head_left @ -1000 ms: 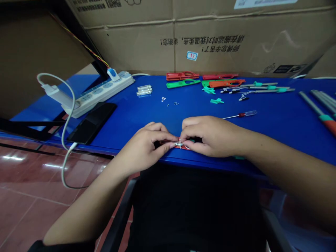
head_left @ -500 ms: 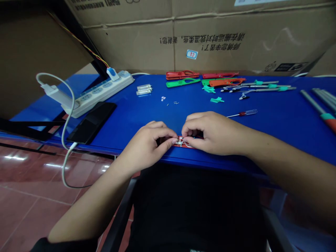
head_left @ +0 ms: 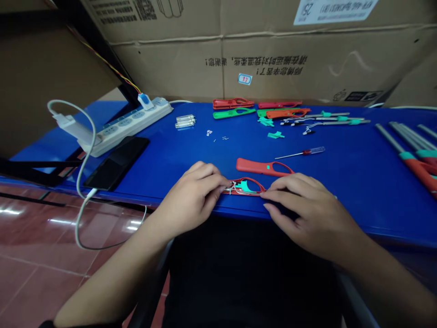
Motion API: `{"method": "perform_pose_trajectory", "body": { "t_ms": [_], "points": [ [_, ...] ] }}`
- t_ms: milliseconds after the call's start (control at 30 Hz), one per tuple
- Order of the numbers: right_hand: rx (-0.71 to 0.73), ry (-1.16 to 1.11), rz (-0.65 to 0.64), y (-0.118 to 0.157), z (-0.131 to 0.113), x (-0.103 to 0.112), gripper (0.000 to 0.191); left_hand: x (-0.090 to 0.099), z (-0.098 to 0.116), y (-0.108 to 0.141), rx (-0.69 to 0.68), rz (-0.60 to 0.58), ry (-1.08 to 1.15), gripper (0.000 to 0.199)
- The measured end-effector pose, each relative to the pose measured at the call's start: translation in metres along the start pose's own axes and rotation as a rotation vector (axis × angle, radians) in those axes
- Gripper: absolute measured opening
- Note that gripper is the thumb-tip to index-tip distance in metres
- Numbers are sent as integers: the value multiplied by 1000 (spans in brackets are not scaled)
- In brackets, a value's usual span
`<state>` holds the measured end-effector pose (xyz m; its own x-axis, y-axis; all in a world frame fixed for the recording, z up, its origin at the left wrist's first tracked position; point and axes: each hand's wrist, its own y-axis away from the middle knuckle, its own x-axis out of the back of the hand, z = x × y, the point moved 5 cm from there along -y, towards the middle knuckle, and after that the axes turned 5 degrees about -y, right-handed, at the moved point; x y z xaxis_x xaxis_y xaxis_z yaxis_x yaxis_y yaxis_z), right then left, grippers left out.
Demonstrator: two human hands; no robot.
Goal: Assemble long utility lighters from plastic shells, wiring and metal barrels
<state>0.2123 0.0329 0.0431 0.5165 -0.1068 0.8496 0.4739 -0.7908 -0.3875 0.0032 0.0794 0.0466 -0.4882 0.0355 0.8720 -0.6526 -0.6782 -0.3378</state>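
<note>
Our curled left hand (head_left: 193, 196) pinches the wired end of the open red plastic handle shell (head_left: 252, 193) at the blue table's (head_left: 164, 159) near edge, our spread right hand (head_left: 309, 221) touches it, and this fitting step seems to call for the loose red plastic cover (head_left: 262, 167) lying just far of it.

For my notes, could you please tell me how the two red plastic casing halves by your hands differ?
The lower red casing half holds a teal insert and thin wires, while the upper red casing half shows no wires, only a small teal mark. The left hand and right hand touch the lower half at its two ends; neither touches the upper half. Both are long and red with an oval opening, lying flat on the blue table.
</note>
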Motion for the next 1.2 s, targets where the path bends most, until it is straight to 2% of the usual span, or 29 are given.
{"method": "perform_pose_trajectory", "body": {
  "t_ms": [200,467,633,933,1200],
  "points": [
    [-56,-81,-21,0,5,-5,24,-6,2,-2,-4,-142,62,49],
    [-199,-190,-46,-14,7,-6,8,-5,1,-7,30,-194,109,45],
    [-248,-219,-75,-23,7,-8,8,-4,2,-7,38,-212,108,40],
    [-271,-248,-126,-23,8,-8,9,-4,1,-6,15,-236,97,47],
    [-213,-226,-96,-18,8,-9,10,-4,0,-9,29,-248,135,42]
  ]
}}
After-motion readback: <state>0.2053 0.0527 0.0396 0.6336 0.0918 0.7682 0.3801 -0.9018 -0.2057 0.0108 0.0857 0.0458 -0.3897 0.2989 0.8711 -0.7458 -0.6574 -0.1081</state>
